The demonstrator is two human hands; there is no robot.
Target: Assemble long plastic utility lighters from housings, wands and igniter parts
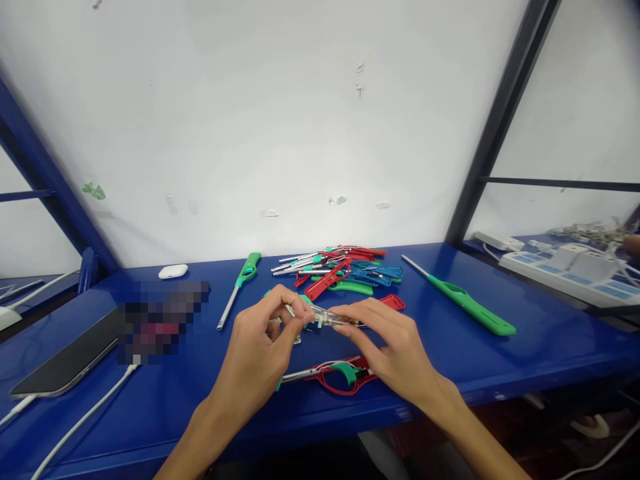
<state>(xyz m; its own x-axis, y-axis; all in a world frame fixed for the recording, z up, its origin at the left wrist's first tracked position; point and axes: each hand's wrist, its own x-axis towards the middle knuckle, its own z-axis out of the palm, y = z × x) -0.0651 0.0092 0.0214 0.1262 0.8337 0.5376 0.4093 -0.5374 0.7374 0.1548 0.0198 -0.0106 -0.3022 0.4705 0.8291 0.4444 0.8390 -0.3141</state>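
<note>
Between both hands is a small clear plastic lighter fuel tank (326, 319) with a pale fitting at its left end. My right hand (387, 337) grips its right part between thumb and fingers. My left hand (267, 333) pinches at the fitting end; the fingertips hide exactly what they press on. Below the hands lies an opened red utility lighter (336, 390) with a green trigger and metal tube, partly covered by my right hand. A red casing half (393, 302) shows behind my right hand. Some small parts by my left fingers are mostly hidden.
A pile of red, blue and green lighter parts (345, 270) lies near the wall. Assembled green lighters lie left (245, 277) and right (470, 310). At left are a phone (65, 360), cables and a white earbud case (173, 271). Power strips (565, 273) stand far right.
</note>
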